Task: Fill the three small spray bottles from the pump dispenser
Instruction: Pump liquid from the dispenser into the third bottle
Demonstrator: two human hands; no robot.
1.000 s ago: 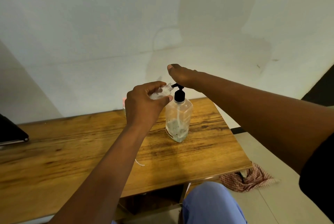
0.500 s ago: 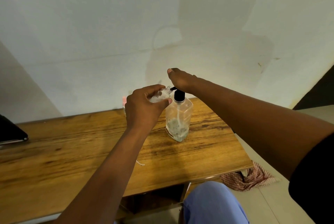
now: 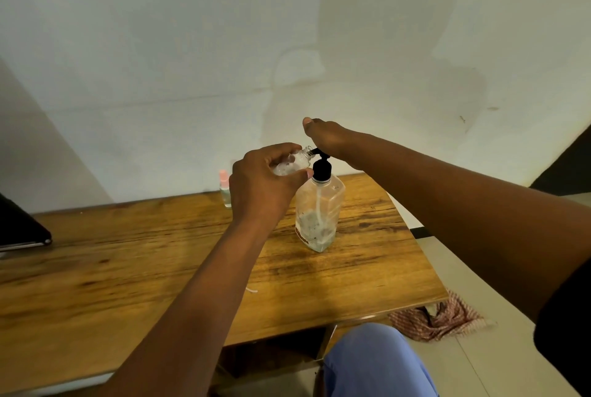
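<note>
A clear pump dispenser with a black pump head stands upright on the wooden table, holding a little liquid at the bottom. My right hand rests flat on top of the pump head. My left hand grips a small clear spray bottle, uncapped and tilted, with its open neck at the pump's nozzle. Another small spray bottle with a pink cap stands upright near the table's back edge, left of my left hand. No third small bottle is visible.
A dark flat device lies at the table's left edge. A checked cloth is on the floor past the table's right corner. My knee in blue fabric is below the front edge. A white wall stands close behind.
The pump head has come back up after being pressed half a second ago, my right hand rising with it. My left hand still keeps the small bottle at the nozzle.
</note>
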